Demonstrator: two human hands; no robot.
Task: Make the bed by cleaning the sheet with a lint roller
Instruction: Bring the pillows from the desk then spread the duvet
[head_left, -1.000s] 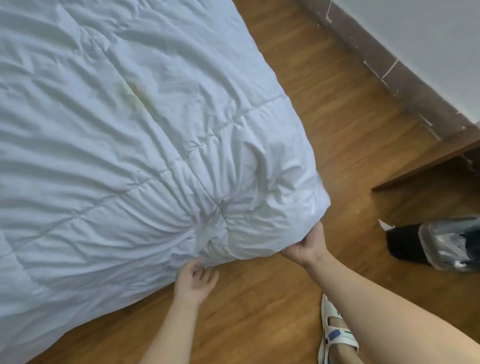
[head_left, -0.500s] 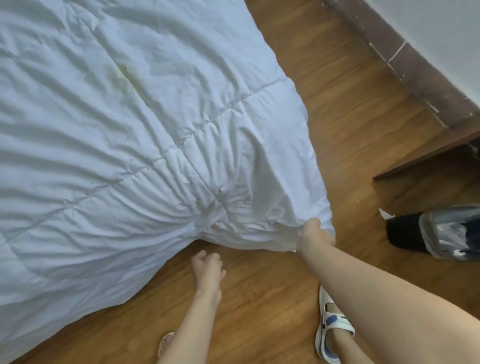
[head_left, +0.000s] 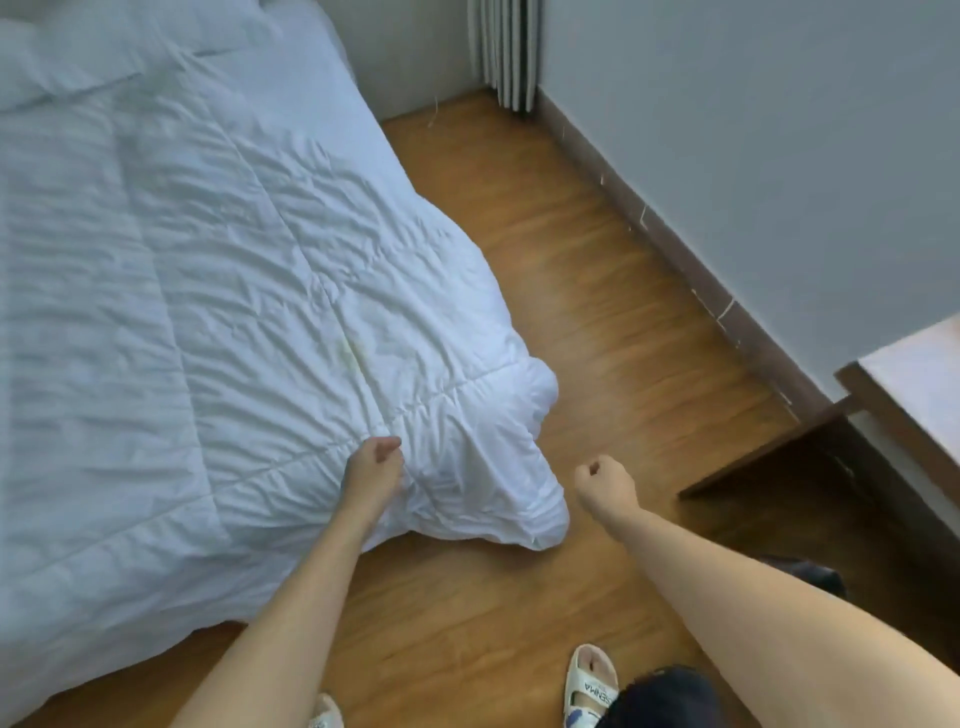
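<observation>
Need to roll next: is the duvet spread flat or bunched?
Spread but wrinkled: the duvet covers the bed, its corner overhanging the floor.

A white quilted duvet (head_left: 208, 312), heavily creased, lies spread across the bed, its stitched seams dividing it into large panels. Its near corner hangs down to the wooden floor in a bunched fold. A faint yellowish stain (head_left: 349, 353) marks the fabric near that corner.

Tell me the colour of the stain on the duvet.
Pale yellow stain on the white duvet; head view.
</observation>
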